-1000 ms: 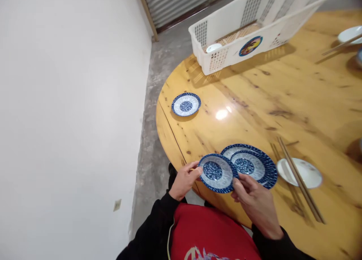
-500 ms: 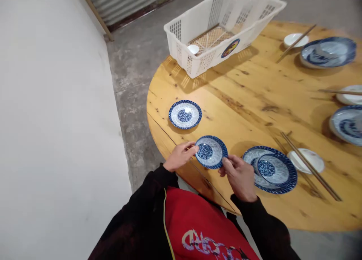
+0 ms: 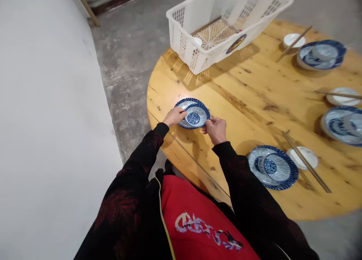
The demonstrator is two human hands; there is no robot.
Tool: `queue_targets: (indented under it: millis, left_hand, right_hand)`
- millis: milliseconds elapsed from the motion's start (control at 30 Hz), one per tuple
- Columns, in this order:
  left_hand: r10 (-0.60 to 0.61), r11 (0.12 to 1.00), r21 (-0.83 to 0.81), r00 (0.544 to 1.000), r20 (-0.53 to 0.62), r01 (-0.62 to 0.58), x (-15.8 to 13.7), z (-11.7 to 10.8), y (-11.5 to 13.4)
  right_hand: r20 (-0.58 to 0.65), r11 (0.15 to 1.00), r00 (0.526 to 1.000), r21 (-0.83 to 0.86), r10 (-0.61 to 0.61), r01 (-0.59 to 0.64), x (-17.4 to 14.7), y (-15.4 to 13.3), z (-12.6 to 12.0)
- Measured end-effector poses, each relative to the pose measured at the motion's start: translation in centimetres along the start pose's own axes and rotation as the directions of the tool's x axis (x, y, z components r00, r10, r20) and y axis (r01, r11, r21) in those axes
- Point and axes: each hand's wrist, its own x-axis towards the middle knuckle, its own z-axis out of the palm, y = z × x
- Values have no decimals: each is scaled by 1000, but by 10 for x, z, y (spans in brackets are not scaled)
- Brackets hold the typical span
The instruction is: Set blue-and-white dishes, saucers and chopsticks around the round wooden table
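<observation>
A small blue-and-white bowl (image 3: 194, 118) is held between my two hands, over a blue-and-white plate (image 3: 189, 101) near the table's left edge. My left hand (image 3: 175, 116) pinches the bowl's left rim. At its right rim, the thumb and fingers of my right hand (image 3: 215, 129) are closed. The bowl covers much of the plate's front right part; whether it touches the plate I cannot tell. To the right, another blue-and-white plate (image 3: 256, 158) carries a matching bowl (image 3: 278, 169). Beside it, chopsticks (image 3: 308, 162) lie across a small white dish (image 3: 307, 156).
A white plastic basket (image 3: 183, 51) stands on the wooden table (image 3: 226, 101) toward the back, with a small white dish (image 3: 198, 41) and chopsticks inside. More blue-and-white tableware (image 3: 322, 56) sits at the right. A white wall (image 3: 51, 120) rises at my left.
Both hands have moved forward and left with the bowl, from in front of the plate to over it. The view has shifted slightly.
</observation>
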Motion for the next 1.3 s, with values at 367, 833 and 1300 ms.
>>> queue_targets:
  millis: [367,833,1300]
  left_hand:
    - [-66,981,180,998,-7,66,35,-2,-8]
    - [-77,970,233,997,6,73,48,1,-11]
    - [-85,963,257,996,21,76,47,-1,-14]
  right_hand:
    - [-62,995,998,-98,16,-22,33,15,23]
    - [-47,998,998,-56,36,-38,36,18,25]
    - [5,998,998,13,57,-57,32,16,27]
